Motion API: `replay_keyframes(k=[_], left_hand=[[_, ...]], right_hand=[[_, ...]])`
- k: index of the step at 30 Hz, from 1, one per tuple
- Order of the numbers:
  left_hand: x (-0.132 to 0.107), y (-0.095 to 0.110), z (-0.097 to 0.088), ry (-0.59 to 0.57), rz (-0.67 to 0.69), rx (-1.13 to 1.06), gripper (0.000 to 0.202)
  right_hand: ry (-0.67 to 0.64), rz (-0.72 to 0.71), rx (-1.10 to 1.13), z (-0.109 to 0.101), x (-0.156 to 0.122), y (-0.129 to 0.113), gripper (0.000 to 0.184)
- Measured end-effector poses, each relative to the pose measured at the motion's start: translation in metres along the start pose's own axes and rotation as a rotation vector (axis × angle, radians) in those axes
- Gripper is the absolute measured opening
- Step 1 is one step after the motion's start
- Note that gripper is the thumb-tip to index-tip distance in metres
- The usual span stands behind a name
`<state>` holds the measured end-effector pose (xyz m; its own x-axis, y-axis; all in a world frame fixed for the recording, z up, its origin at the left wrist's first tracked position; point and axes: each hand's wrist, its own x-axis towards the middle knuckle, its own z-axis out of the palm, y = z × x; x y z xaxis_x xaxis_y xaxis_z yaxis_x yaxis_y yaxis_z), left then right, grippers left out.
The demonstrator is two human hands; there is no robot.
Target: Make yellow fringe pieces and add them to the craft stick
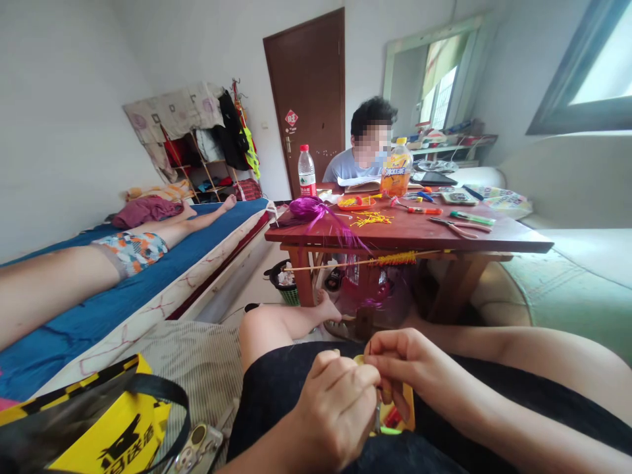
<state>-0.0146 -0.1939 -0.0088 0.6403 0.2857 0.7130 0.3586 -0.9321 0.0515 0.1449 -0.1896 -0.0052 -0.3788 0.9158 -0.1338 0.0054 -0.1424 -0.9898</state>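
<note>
My left hand (pixel 340 405) is closed in a fist above my lap, and what it grips is mostly hidden by its fingers. Against it, my right hand (pixel 412 365) pinches thumb and fingertips together on something thin and dark, too small to name. A small pale-yellow round thing (pixel 359 359) shows between the two hands. Just under them in my lap sits a yellow-orange tray (pixel 409 401), partly covered by the hands, with red and bright green pieces in it. A bit of grey metal shows below my left fingers.
Ahead, a wooden table (pixel 320 236) bears purple tinsel (pixel 309 209), yellow sticks (pixel 371 218), pliers (pixel 457 228), a water bottle (pixel 307 172) and an orange drink bottle (pixel 396 170). A person (pixel 340 164) sits behind it. Another lies on the bed at left. A yellow bag (pixel 113 428) stands beside me.
</note>
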Motion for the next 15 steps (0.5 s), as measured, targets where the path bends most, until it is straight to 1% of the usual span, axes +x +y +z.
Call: replay_keyframes(k=[1,2,3,4,5,6,7,8,9,10,11,12,13,14,15], left_hand=[[0.001,-0.001,-0.001,-0.027,0.025,-0.007,0.016],[0.003,-0.002,-0.002,-0.054,-0.010,-0.060,0.015],[0.006,-0.003,-0.004,-0.086,-0.120,-0.163,0.015],[0.010,-0.003,-0.004,-0.128,-0.297,-0.321,0.015],[0.013,-0.003,-0.005,-0.169,-0.521,-0.521,0.014],[0.016,-0.003,-0.005,-0.203,-0.761,-0.738,0.013],[0.019,-0.003,-0.004,-0.217,-0.980,-0.948,0.013],[0.020,-0.003,-0.003,-0.213,-1.157,-1.134,0.015],[0.021,-0.004,-0.002,-0.192,-1.280,-1.283,0.016],[0.021,-0.004,0.000,-0.170,-1.355,-1.393,0.016],[0.021,-0.005,0.001,-0.150,-1.401,-1.463,0.016],[0.020,-0.004,0.002,-0.142,-1.423,-1.502,0.015],[0.020,-0.004,0.003,-0.137,-1.419,-1.504,0.014],[0.020,-0.002,0.002,-0.135,-1.377,-1.455,0.014],[0.020,0.000,0.002,-0.132,-1.296,-1.352,0.013]], right_hand=[[-0.005,0.001,0.003,0.000,0.000,-0.001,0.038],[0.014,-0.013,-0.038,-0.001,-0.001,-0.002,0.037],[0.045,-0.050,-0.129,-0.001,-0.004,-0.004,0.032],[0.075,-0.140,-0.270,-0.002,-0.008,-0.007,0.026],[0.100,-0.296,-0.455,-0.003,-0.013,-0.010,0.019],[0.106,-0.507,-0.669,-0.004,-0.018,-0.012,0.014],[0.091,-0.741,-0.893,-0.006,-0.023,-0.015,0.016],[0.070,-0.963,-1.095,-0.007,-0.027,-0.016,0.021],[0.049,-1.135,-1.257,-0.009,-0.029,-0.017,0.025],[0.042,-1.245,-1.368,-0.010,-0.030,-0.017,0.028],[0.039,-1.288,-1.427,-0.011,-0.030,-0.016,0.030],[0.033,-1.286,-1.430,-0.012,-0.029,-0.014,0.032],[0.038,-1.263,-1.384,-0.012,-0.028,-0.013,0.034],[0.047,-1.216,-1.302,-0.011,-0.027,-0.011,0.036],[0.066,-1.131,-1.202,-0.010,-0.025,-0.009,0.037]])
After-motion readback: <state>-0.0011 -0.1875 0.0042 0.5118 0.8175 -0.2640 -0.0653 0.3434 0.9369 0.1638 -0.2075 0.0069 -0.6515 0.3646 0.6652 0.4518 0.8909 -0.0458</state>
